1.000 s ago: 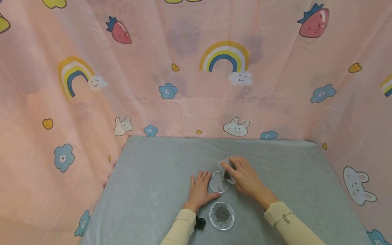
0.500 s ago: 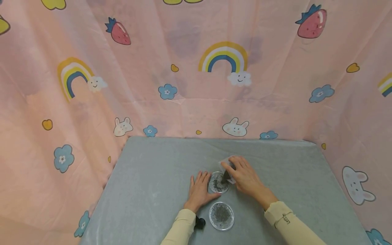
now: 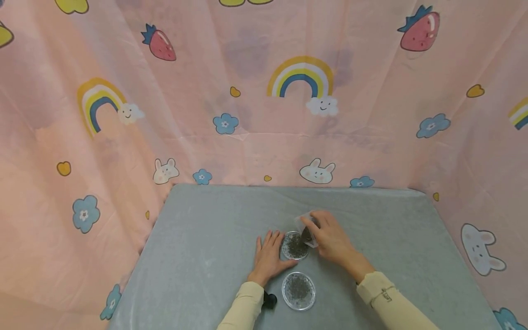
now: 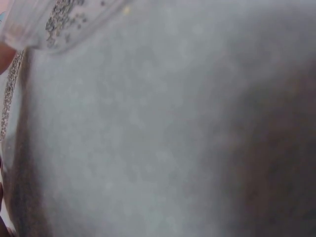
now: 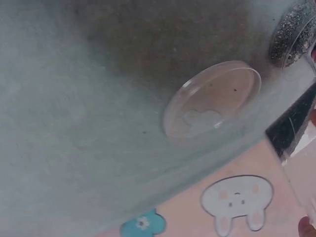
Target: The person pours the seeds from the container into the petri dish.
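Your right hand (image 3: pixel 330 238) pinches a clear cup (image 3: pixel 306 228), fingers curled round it, thumb on the near side. The cup is tilted, its mouth down toward the dish (image 3: pixel 294 246) just below and left of that grip. Dark grains sit in the cup's low corner and over the dish floor. The cup's edge is over the dish rim; touching or not, can't tell.

Your left hand (image 3: pixel 269 256) lies flat on the table (image 3: pixel 206 238), fingers straight and a bit spread, holding nothing. Its thumb and forefinger side is against the left rim of the dish, so the dish sits between your two hands. The left wrist view shows only blurred gray cloth with a grain-speckled clear rim (image 4: pixel 59 24) at the top left corner.

Nearer you than both hands, just behind the left wrist's right side, is a second dish (image 3: pixel 299 290) with a layer of dark grains. It's apart from the first dish. A small black cap (image 3: pixel 270 300) lies by your left sleeve (image 3: pixel 243 307), just left of the second dish.

The right wrist view shows a clear lid (image 5: pixel 212 101) lying on the table with hardly anything in it, beyond the grip, and one grain-filled dish at the top right edge. Pink printed curtain (image 3: pixel 264 91) hangs behind and beside the table.
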`<action>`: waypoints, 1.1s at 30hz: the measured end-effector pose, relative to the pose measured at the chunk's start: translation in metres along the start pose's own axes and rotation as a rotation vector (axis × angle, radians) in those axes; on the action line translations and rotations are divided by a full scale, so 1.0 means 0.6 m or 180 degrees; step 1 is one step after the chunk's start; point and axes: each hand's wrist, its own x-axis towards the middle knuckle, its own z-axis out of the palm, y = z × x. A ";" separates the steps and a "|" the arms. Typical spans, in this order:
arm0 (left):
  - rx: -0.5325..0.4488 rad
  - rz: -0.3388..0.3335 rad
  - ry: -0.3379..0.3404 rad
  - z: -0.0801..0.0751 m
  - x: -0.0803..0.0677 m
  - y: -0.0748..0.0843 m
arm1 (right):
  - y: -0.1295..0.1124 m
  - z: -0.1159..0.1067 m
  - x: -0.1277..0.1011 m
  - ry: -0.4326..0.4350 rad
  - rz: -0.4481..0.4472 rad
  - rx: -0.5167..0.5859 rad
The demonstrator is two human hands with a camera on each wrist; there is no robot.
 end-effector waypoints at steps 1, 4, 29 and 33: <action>-0.0002 0.0000 -0.0003 0.000 0.000 0.000 | 0.001 0.001 -0.002 0.0065 0.0043 0.0041; -0.0002 0.0003 0.0011 0.000 0.001 0.001 | 0.006 0.003 -0.012 0.0211 0.0216 0.0165; 0.0018 -0.0009 -0.0027 -0.003 0.001 0.002 | 0.085 -0.040 -0.185 0.0265 0.3368 0.1263; 0.0029 -0.0018 -0.0050 -0.003 0.000 0.004 | 0.094 -0.040 -0.213 0.0527 0.3623 0.1363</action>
